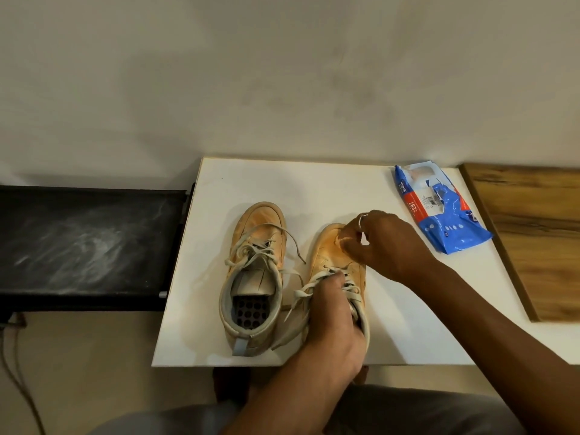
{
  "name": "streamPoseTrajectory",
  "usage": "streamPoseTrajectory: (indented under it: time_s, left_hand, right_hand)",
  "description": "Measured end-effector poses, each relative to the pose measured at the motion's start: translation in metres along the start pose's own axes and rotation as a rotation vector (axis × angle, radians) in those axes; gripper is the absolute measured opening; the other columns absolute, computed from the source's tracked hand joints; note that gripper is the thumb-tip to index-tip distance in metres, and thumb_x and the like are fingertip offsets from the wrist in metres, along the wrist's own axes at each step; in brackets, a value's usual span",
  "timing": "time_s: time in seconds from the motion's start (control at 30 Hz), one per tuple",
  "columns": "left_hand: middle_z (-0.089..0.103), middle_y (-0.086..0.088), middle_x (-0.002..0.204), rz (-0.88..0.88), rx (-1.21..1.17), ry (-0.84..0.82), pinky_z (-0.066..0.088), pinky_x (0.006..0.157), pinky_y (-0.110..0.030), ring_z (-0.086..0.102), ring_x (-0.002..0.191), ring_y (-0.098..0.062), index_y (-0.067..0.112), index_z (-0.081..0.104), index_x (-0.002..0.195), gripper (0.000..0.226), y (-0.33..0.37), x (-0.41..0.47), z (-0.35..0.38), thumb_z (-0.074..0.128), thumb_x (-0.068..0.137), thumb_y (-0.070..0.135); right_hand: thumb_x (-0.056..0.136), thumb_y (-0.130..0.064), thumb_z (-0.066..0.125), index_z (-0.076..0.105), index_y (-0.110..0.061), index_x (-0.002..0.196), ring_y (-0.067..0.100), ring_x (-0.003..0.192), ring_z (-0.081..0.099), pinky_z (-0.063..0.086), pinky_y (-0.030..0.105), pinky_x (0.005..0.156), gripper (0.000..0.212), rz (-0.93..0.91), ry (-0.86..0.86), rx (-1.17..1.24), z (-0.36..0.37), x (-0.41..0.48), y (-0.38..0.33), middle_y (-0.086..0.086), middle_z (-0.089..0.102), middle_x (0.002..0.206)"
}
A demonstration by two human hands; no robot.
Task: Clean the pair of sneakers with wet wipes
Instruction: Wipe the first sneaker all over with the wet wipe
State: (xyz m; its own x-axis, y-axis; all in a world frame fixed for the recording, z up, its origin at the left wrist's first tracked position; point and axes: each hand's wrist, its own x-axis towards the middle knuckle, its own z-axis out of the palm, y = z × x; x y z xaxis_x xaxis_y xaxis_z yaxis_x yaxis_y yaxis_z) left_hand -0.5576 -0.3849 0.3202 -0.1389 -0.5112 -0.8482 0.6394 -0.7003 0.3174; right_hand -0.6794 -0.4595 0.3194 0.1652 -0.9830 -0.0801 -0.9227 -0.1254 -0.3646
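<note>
Two tan, stained sneakers stand side by side on a white board (408, 309), toes pointing away from me. The left sneaker (255, 277) sits untouched, laces loose. My left hand (332, 324) grips the right sneaker (332, 252) at its laces and collar. My right hand (383, 243) pinches a crumpled wet wipe (346, 240) against the toe of that sneaker. A blue wet-wipe pack (439, 208) lies at the board's far right.
A black dusty surface (88, 243) adjoins the board on the left. A wooden board (533, 237) lies on the right. A pale wall stands behind. My knees show below the board's near edge, and cables hang at the lower left.
</note>
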Motion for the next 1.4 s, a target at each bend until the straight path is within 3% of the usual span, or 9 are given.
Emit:
streamPoseTrajectory:
  time_s: [0.23,0.4,0.57,0.73,0.87,1.03,1.17,1.3,1.4]
  left_hand:
    - [0.069,-0.012,0.106,0.012,-0.018,0.005,0.054,0.090,-0.041,0.067,0.094,-0.028,0.017,0.060,0.118,0.027,0.000,0.002,-0.001,0.057,0.094,0.027]
    - [0.069,-0.014,0.105,-0.001,-0.004,0.017,0.052,0.094,-0.046,0.067,0.095,-0.030,0.017,0.060,0.114,0.025,-0.001,0.003,-0.001,0.058,0.093,0.028]
    - [0.070,-0.013,0.105,0.013,-0.023,0.014,0.053,0.093,-0.043,0.069,0.093,-0.028,0.016,0.060,0.118,0.027,-0.002,0.005,-0.002,0.058,0.093,0.026]
    - [0.067,-0.013,0.109,-0.008,-0.004,0.007,0.050,0.096,-0.047,0.065,0.098,-0.030,0.018,0.057,0.118,0.029,-0.001,0.005,-0.001,0.058,0.092,0.029]
    - [0.069,-0.012,0.107,0.012,-0.031,0.001,0.051,0.096,-0.045,0.067,0.097,-0.029,0.017,0.059,0.119,0.028,-0.001,0.006,-0.001,0.059,0.092,0.027]
    - [0.068,-0.013,0.105,-0.016,-0.007,0.005,0.052,0.094,-0.046,0.066,0.095,-0.030,0.017,0.059,0.116,0.027,-0.001,0.005,-0.001,0.059,0.092,0.028]
    - [0.068,-0.013,0.105,0.009,-0.031,0.005,0.052,0.094,-0.042,0.067,0.095,-0.028,0.015,0.060,0.117,0.027,-0.001,0.005,-0.001,0.059,0.092,0.025]
    - [0.067,-0.013,0.108,-0.003,-0.033,0.017,0.051,0.096,-0.044,0.066,0.096,-0.030,0.015,0.058,0.118,0.029,-0.001,0.005,-0.001,0.060,0.091,0.025]
    - [0.068,-0.013,0.106,-0.003,-0.028,0.017,0.051,0.095,-0.045,0.067,0.095,-0.030,0.016,0.059,0.117,0.028,0.000,0.004,-0.001,0.059,0.091,0.026]
  right_hand:
    - [0.085,-0.040,0.068,0.070,-0.015,0.101,0.013,0.080,0.062,0.057,0.036,0.073,0.030,-0.006,-0.162,0.086,0.003,-0.001,-0.001,-0.001,0.068,0.094]
    - [0.091,-0.039,0.062,0.067,-0.018,0.106,0.011,0.083,0.054,0.052,0.028,0.072,0.026,0.042,0.032,0.017,0.000,0.000,-0.001,-0.007,0.060,0.095]
    - [0.085,-0.043,0.067,0.070,-0.014,0.101,0.014,0.080,0.059,0.055,0.036,0.072,0.033,0.001,-0.133,0.087,0.006,-0.001,0.001,0.000,0.067,0.095]
    - [0.092,-0.042,0.059,0.069,-0.022,0.109,0.009,0.083,0.054,0.047,0.024,0.068,0.028,0.007,0.114,0.025,0.005,0.002,0.003,-0.005,0.063,0.096]
    - [0.086,-0.040,0.068,0.072,-0.013,0.098,0.013,0.076,0.059,0.053,0.035,0.067,0.029,-0.061,-0.061,0.147,0.011,-0.001,-0.002,0.000,0.065,0.088]
    - [0.091,-0.041,0.063,0.069,-0.017,0.106,0.011,0.080,0.052,0.043,0.025,0.065,0.029,0.009,0.143,0.062,0.009,0.003,0.003,-0.004,0.055,0.091]
    - [0.088,-0.043,0.065,0.070,-0.012,0.099,0.014,0.080,0.057,0.051,0.031,0.067,0.033,-0.090,0.026,0.097,0.013,0.000,-0.005,0.000,0.058,0.091]
    - [0.092,-0.036,0.063,0.070,-0.015,0.106,0.013,0.081,0.054,0.041,0.021,0.062,0.026,-0.065,0.163,0.032,0.003,0.005,0.003,-0.007,0.052,0.091]
    - [0.093,-0.039,0.060,0.070,-0.015,0.105,0.013,0.083,0.056,0.047,0.023,0.066,0.029,-0.123,0.097,0.046,0.009,0.003,0.002,-0.003,0.058,0.096]
